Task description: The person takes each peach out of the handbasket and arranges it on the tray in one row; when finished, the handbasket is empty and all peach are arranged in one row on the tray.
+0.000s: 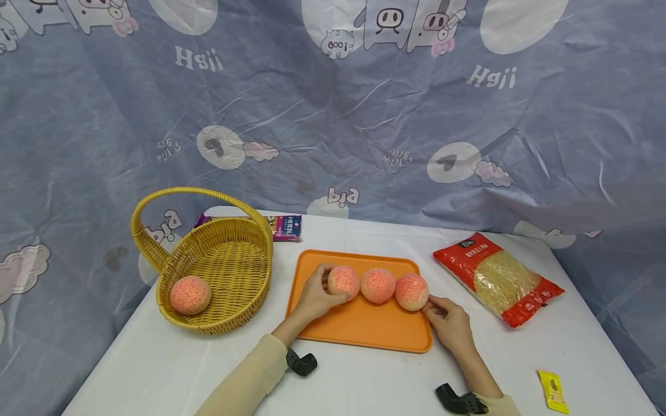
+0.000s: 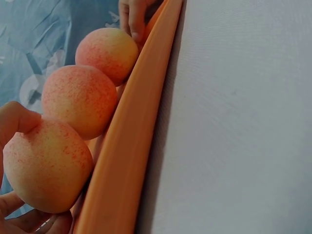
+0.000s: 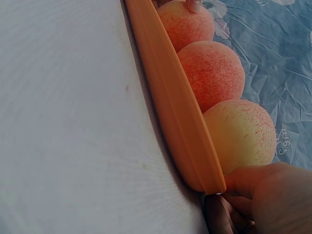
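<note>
Three pinkish peaches lie in a row on an orange tray (image 1: pixel 359 332). My left hand (image 1: pixel 317 296) holds the left peach (image 1: pixel 343 282), thumb on one side and fingers on the other. The middle peach (image 1: pixel 378 285) sits close between its neighbours. At the tray's right end, my right hand (image 1: pixel 450 323) pinches the rim beside the right peach (image 1: pixel 412 292). In the right wrist view the thumb is at the upper side of the tray edge, with other fingers below it. The left wrist view shows the held peach (image 2: pixel 48 165) nearest, at the tray's wall.
A yellow wicker basket (image 1: pixel 260 292) with a tall handle stands left of the tray, one peach (image 1: pixel 190 294) inside. Behind it lies a purple packet (image 1: pixel 286 227). A red bag (image 1: pixel 499 277) with a clear window lies at right, a small yellow packet (image 1: pixel 552 391) nearer.
</note>
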A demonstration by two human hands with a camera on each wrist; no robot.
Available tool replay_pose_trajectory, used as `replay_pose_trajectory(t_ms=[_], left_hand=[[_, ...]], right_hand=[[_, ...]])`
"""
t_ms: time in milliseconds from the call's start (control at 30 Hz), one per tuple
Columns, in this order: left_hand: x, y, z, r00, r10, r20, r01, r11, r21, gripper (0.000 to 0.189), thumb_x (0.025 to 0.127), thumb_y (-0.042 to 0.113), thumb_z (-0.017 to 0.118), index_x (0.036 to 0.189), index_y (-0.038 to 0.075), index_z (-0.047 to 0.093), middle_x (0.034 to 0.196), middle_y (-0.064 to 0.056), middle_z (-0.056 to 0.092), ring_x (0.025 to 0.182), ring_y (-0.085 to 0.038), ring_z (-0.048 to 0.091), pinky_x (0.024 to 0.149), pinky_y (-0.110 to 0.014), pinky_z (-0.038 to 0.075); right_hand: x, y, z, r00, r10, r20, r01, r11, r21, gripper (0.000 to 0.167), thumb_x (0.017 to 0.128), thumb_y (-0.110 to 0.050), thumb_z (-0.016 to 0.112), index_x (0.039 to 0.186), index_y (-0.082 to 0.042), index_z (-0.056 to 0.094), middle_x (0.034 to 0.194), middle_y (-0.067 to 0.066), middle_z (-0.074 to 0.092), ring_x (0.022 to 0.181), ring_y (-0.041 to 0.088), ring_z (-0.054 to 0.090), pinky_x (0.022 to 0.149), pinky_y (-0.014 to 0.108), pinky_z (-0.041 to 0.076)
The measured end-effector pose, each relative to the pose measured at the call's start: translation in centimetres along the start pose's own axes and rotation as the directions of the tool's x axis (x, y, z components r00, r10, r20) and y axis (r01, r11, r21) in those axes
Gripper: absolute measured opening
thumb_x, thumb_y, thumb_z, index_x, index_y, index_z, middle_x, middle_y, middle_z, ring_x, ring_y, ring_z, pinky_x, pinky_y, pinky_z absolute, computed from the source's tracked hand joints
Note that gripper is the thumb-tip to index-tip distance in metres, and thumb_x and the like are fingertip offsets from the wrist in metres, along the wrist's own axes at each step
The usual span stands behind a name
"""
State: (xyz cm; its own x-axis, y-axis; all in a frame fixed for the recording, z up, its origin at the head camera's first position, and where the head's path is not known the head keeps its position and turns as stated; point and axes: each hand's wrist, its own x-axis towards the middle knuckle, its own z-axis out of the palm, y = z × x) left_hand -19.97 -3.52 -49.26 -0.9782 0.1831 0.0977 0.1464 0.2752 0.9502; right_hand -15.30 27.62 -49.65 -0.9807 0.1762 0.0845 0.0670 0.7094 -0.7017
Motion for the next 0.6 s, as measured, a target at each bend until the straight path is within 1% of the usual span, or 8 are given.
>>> replay_pose_trajectory(t_ms=[100, 367, 600], left_hand=[[0.01, -0.08, -0.01, 1.000, -0.012, -0.001, 0.012, 1.000, -0.007, 0.070, 0.074, 0.021, 0.084, 0.132, 0.008, 0.048, 0.129, -0.014, 0.056, 0.111, -0.027, 0.057, 0.096, -0.043, 0.050], [-0.08, 0.12, -0.25, 1.000, 0.004, -0.002, -0.004, 1.000, 0.001, 0.071, 0.074, 0.019, 0.084, 0.133, 0.005, 0.048, 0.129, -0.016, 0.056, 0.113, -0.029, 0.057, 0.098, -0.045, 0.050], [-0.09, 0.04, -0.26, 1.000, 0.015, -0.001, -0.015, 1.000, 0.003, 0.070, 0.073, 0.019, 0.085, 0.132, 0.005, 0.049, 0.126, -0.016, 0.058, 0.111, -0.029, 0.057, 0.096, -0.045, 0.051]], right_hand=[[0.01, 0.02, 0.05, 1.000, -0.001, 0.003, 0.001, 1.000, 0.001, 0.035, 0.090, -0.013, 0.069, 0.122, 0.000, 0.067, 0.095, 0.010, 0.068, 0.081, 0.009, 0.056, 0.065, 0.016, 0.045], [0.11, 0.05, 0.12, 1.000, 0.007, 0.000, -0.007, 1.000, 0.000, 0.035, 0.090, -0.014, 0.069, 0.122, 0.000, 0.067, 0.096, 0.010, 0.068, 0.082, 0.009, 0.056, 0.065, 0.015, 0.045], [0.10, 0.11, 0.15, 1.000, 0.002, -0.005, -0.002, 1.000, -0.002, 0.035, 0.090, -0.014, 0.069, 0.121, 0.001, 0.067, 0.096, 0.011, 0.068, 0.082, 0.010, 0.056, 0.065, 0.016, 0.045]])
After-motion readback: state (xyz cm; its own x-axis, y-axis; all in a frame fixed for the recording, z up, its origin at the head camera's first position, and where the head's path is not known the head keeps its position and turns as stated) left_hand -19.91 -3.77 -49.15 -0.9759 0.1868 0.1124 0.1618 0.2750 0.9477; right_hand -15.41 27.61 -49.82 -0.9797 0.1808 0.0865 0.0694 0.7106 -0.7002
